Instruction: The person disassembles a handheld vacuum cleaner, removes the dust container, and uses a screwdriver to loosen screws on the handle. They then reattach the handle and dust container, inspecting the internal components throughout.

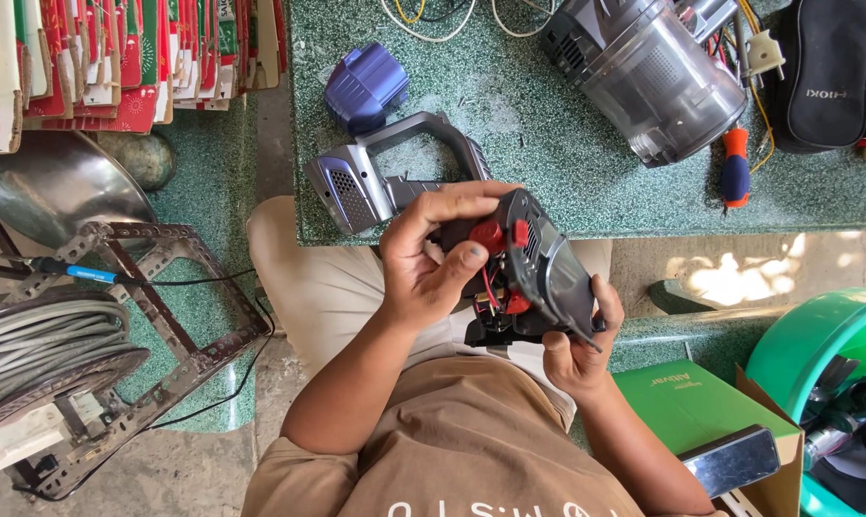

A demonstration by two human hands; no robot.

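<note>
Both my hands hold a dark grey vacuum body part with red pieces and thin wires showing inside, above my lap. My left hand wraps its left side, thumb pressed near a red knob. My right hand grips it from below on the right. Just beyond, a grey and silver vacuum handle lies at the edge of the green speckled table.
On the table lie a purple cap, a clear dust canister, an orange-handled screwdriver and a black case. A cable reel in a metal frame stands left. A green box and green tub sit right.
</note>
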